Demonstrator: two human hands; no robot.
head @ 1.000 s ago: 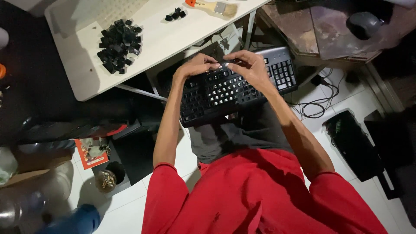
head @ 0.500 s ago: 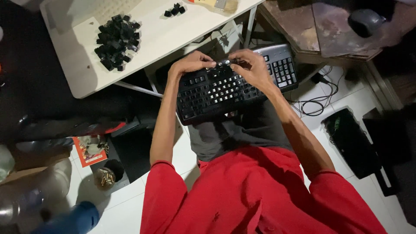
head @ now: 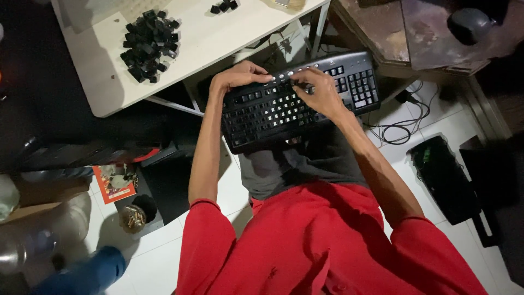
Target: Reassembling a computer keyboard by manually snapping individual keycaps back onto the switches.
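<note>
Location: black keyboard (head: 297,101) lies tilted across the person's lap, its far edge just under the rim of the white table (head: 218,43).
Left hand (head: 240,76): grips the keyboard's top-left edge, fingers curled over it, steadying.
Right hand (head: 319,93): fingers bunched on the upper key rows near the middle; whether they pinch a single key cannot be told.
Condition: full-size board with number pad at the right; keys appear mostly seated, gaps not discernible.
Method advice: keep the left hand bracing the frame, work one key at a time, pull straight and even.
Surroundings: heap of loose black keycaps (head: 148,46) on the table, well apart; cables (head: 396,131) on the floor.
</note>
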